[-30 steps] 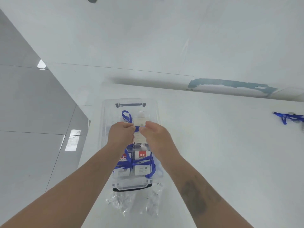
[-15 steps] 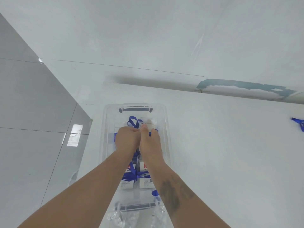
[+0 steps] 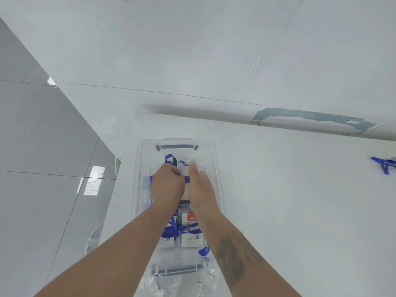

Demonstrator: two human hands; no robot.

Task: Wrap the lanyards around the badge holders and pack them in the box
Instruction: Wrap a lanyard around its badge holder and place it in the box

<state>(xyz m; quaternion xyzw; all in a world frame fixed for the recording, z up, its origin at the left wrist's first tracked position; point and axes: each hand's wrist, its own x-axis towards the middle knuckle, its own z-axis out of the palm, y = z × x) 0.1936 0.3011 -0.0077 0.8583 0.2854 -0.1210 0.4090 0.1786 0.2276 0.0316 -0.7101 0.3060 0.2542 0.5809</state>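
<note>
Both hands dropped into the box (image 3: pixel 216 168) since a second ago. Near end, 6 o'clock: packed badge holders (image 3: pixel 191 230). Centre: left hand (image 3: pixel 168 187) fingers clenched on wrapped badge holder (image 3: pixel 185 170), right hand (image 3: pixel 200 187) fingers straight, pressing it. Risk: lanyard (image 3: pixel 170 159) springs loose on release. 3 o'clock, on desk (image 3: pixel 300 200): spare lanyard (image 3: pixel 383 166).

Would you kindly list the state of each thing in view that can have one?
Clear box: lid off, partly filled.
Wrapped badge holder: lying in the box's near end.
Left hand: curled, inside the box.
Right hand: fingers straight, inside the box.
Loose lanyard: lying on the table, unpacked.
</note>
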